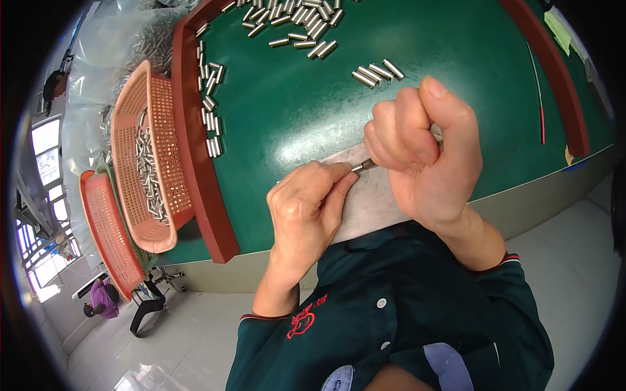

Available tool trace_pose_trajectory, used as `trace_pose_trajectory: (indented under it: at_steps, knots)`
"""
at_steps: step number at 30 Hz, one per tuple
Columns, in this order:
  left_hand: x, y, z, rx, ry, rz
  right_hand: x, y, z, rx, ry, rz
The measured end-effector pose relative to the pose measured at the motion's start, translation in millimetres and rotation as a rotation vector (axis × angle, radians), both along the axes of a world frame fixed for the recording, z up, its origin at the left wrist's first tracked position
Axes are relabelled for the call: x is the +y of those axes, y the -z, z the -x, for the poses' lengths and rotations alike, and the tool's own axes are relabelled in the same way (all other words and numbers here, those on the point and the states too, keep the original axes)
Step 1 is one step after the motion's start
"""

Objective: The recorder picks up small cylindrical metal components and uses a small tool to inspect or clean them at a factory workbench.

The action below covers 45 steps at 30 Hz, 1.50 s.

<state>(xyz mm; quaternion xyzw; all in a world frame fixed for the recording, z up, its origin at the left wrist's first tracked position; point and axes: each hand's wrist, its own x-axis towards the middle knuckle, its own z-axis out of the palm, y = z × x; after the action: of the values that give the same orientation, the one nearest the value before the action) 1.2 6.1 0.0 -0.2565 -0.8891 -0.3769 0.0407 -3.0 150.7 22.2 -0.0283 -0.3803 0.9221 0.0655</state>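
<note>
My left hand (pixel 306 202) is closed, thumb and forefinger pinching a small shiny metal cylinder (pixel 356 169). My right hand (pixel 427 140) makes a fist with the thumb raised, gripping a slim dark-grey metal tool (pixel 369 164). The tool's end sticks out toward the left hand and meets the cylinder; how far it goes in, I cannot tell. Most of the tool is hidden in the fist. Both hands are above a pale sheet (pixel 372 210) at the table's near edge. Just beyond the right hand lies a small group of metal cylinders (pixel 379 70).
Many metal cylinders (pixel 306 16) lie at the far side of the green table (pixel 280 111), more along its left red-brown rail (pixel 195 143). Left of it stands a pink basket (pixel 124 140) of small metal parts. A thin red-handled tool (pixel 542 124) lies by the right rail (pixel 564 85).
</note>
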Motion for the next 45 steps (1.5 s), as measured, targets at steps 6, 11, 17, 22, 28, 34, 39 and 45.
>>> trace_pose_trajectory:
  at_steps: [6,11,17,22,28,34,39,45]
  knots:
    - [-2.3,-1.4,5.7,-0.061,0.049,-0.026,-0.4,2.5,-0.5,0.014,-0.008,-0.038]
    - [-5.6,-7.7,12.1,-0.154,0.098,0.000,-7.6,1.2,-8.1,0.027,-0.016,-0.171]
    - [-6.2,-7.3,13.7,-0.151,0.182,-0.056,-12.4,0.4,-9.3,0.076,-0.022,-0.220]
    - [-4.5,-4.2,11.4,-0.132,0.115,-0.018,-11.9,7.7,-8.8,0.149,-0.004,-0.268]
    - [-7.8,-8.4,2.0,-0.055,0.059,0.008,4.1,0.0,-21.1,0.218,0.141,-0.038]
    - [-41.1,-66.8,7.9,0.245,-0.362,0.132,15.9,20.1,-28.1,0.247,0.188,-0.135]
    - [-119.1,-87.5,43.5,0.507,-0.622,0.300,13.4,17.1,-30.9,0.225,0.183,-0.102]
    - [-102.2,-84.9,50.9,0.609,-0.548,0.405,13.1,18.6,-30.1,0.217,0.182,-0.075]
